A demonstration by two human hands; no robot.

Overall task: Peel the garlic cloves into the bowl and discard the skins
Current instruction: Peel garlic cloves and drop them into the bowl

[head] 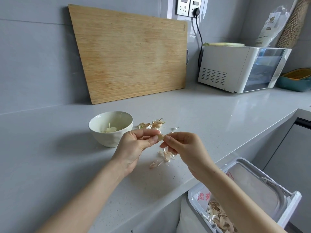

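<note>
My left hand (134, 145) pinches a garlic clove (160, 137) above the grey counter, just right of the white bowl (107, 138). My right hand (183, 147) grips the clove's other end, fingers on its skin. Peeled cloves (110, 129) lie inside the bowl. Unpeeled cloves with loose skin (152, 125) sit behind my hands. Torn skins (161, 158) lie on the counter under my hands.
A lined white bin (252, 185) with garlic skins in it stands below the counter's front edge at the right. A wooden cutting board (131, 52) leans on the wall. A white appliance (239, 68) sits at the back right, plugged in.
</note>
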